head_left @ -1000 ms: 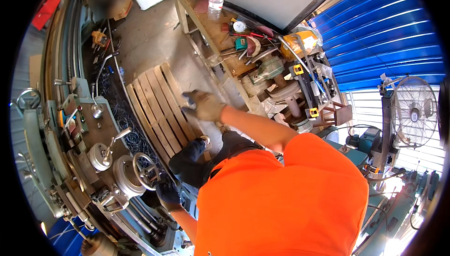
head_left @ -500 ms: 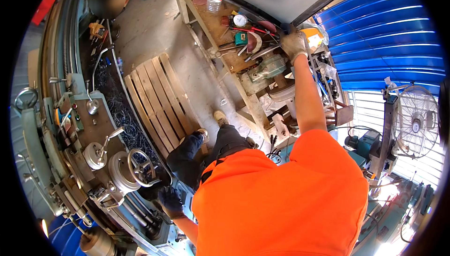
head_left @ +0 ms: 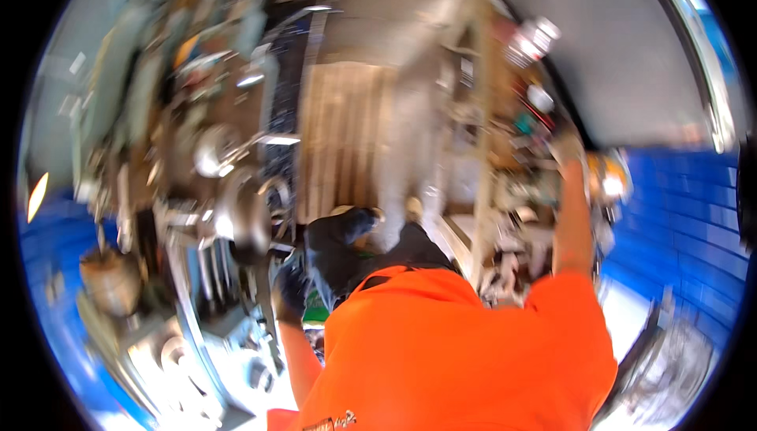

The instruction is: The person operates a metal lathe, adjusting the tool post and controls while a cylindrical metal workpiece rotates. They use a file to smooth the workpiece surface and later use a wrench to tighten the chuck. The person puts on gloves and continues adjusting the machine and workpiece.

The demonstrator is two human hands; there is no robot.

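Observation:
Motion blur smears the whole head view. My right hand [head_left: 566, 147], in a pale glove with a dark patch, reaches over the cluttered workbench [head_left: 483, 76]. Nearest to it are a round white-faced dial [head_left: 540, 99], a small green item [head_left: 523, 123] and red-handled tools; whether it holds any of them is hidden by the smear. A clear plastic bottle [head_left: 533, 41] stands farther along the bench. Down by my left thigh hangs my left hand [head_left: 292, 287] in a dark glove, close to the lathe's handwheel [head_left: 243, 214]. Its fingers are too blurred to read.
A slatted wooden platform [head_left: 347, 131] lies on the floor between the lathe and the bench. Behind the bench rises a large grey panel [head_left: 615, 44]. Blue corrugated wall [head_left: 678, 226] and a caged fan [head_left: 669, 376] are on the right.
My view has swung sharply, so the platform now runs straight ahead and the scene is smeared. My right hand is still over the bench, my left still low beside the lathe.

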